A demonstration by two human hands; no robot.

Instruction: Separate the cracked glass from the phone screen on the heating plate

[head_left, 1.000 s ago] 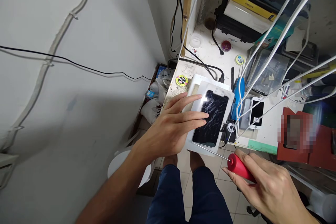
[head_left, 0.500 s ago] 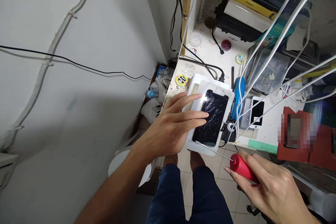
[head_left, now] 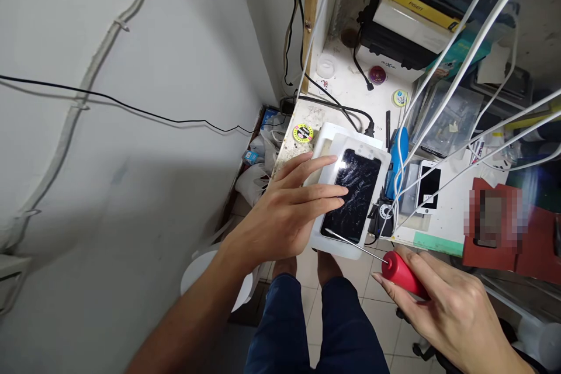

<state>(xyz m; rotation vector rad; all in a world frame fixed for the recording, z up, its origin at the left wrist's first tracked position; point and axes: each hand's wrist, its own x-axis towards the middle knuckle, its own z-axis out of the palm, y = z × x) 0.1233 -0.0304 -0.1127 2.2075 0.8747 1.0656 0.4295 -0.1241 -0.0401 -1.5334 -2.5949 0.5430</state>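
A black phone screen (head_left: 357, 196) with smears or scratches lies in a pale, translucent holder (head_left: 381, 166) at the table's front edge. My left hand (head_left: 293, 210) rests over the holder's left side, fingers spread, with some fingertips on the screen. In my right hand (head_left: 451, 298) is a red-handled tool (head_left: 401, 273), its thin metal shaft pointing left. The tool's tip is over the lower left end of the screen; whether it touches the glass is hard to tell.
White cables hang across the right side. Beside the holder are a blue tool (head_left: 398, 158) and a white phone (head_left: 428, 187). A red case (head_left: 534, 239) lies at the right. Boxes (head_left: 412, 17) are stacked behind; a wall (head_left: 131, 128) fills the left.
The tool's tip has moved slightly up over the screen from its bottom edge, and my right hand has shifted a little left. My left hand stays in place.
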